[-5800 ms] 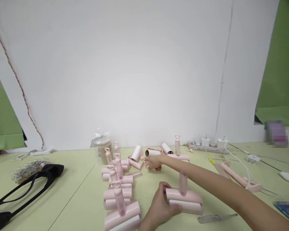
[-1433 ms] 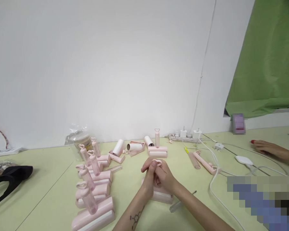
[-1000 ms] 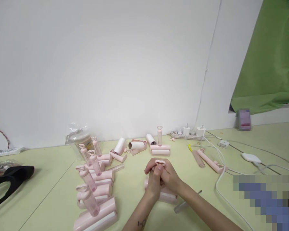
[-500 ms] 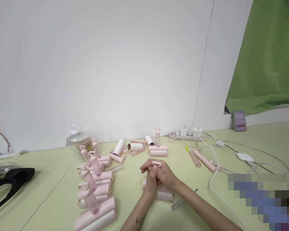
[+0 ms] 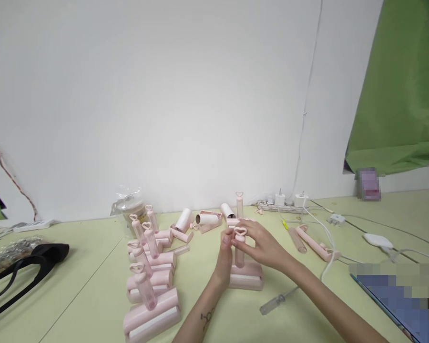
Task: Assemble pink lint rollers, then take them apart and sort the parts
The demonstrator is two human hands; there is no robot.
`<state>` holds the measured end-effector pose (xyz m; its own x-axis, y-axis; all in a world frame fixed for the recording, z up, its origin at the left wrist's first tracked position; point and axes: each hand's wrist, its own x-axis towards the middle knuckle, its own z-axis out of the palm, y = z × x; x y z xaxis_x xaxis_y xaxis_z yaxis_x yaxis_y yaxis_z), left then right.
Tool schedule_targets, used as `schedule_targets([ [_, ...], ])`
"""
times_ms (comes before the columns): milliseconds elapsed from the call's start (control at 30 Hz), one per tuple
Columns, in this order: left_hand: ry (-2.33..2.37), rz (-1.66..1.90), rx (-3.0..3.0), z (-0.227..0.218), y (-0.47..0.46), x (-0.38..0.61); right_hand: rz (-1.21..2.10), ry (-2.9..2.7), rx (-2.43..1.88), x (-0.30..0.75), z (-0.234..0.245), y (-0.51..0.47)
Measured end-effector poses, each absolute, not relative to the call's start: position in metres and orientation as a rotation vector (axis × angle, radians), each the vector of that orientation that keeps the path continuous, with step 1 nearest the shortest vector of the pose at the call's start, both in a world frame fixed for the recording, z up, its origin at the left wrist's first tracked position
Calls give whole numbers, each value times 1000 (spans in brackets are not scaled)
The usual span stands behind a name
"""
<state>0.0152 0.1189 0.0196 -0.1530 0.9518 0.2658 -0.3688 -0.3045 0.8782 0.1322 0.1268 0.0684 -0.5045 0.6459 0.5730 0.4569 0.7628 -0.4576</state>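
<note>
A pink lint roller (image 5: 246, 276) stands in front of me, its clear handle upright and a heart-shaped loop on top. My right hand (image 5: 266, 245) is closed around the upper handle, thumb across the front and fingers behind. From the other side my left hand (image 5: 224, 257) pinches near the handle's cap; its fingertips are partly hidden. Beneath my right forearm lies a screwdriver (image 5: 271, 303) with a clear handle.
Several lint rollers (image 5: 152, 314) stand in a row on the left. Loose white rolls (image 5: 183, 220) and pink parts lie behind. A power strip (image 5: 271, 206), white cables and a pink handle frame (image 5: 316, 243) are on the right. A black strap (image 5: 39, 267) lies far left.
My hands were clasped tightly over the top of the handle; they have loosened and moved apart to its sides, so the handle and heart loop now show. The view has shifted slightly left.
</note>
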Motion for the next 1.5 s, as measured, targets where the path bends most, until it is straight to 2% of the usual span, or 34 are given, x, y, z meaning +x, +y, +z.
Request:
schedule_targets([
  [133,1059,1834,1124,9,101,7,339,-2117,-971,145,66,155],
  [267,1265,1486,1567,-21,65,5,321,-2042,-1087,154,55,194],
  [367,1277,1315,1686,-34,49,5,251,-2001,-1155,161,51,212],
  [600,1311,1295,1500,-35,58,5,-102,-2032,-1169,137,55,202],
  [733,1292,1352,1363,-40,64,4,-115,-2390,-1028,70,47,221],
  [833,1275,1369,1276,-43,67,3,-75,-2529,-1085,30,38,247],
  [1033,1252,1489,1155,-50,73,4,198,-2521,-1182,15,34,258],
  [1233,1317,1697,1013,-46,76,-7,681,-2191,-1129,45,38,210],
  [1367,1318,1621,1012,-26,77,-10,1065,-1859,-1082,80,26,151],
  [1500,1276,1367,1206,-4,82,-1,1464,-1520,-966,110,11,104],
])
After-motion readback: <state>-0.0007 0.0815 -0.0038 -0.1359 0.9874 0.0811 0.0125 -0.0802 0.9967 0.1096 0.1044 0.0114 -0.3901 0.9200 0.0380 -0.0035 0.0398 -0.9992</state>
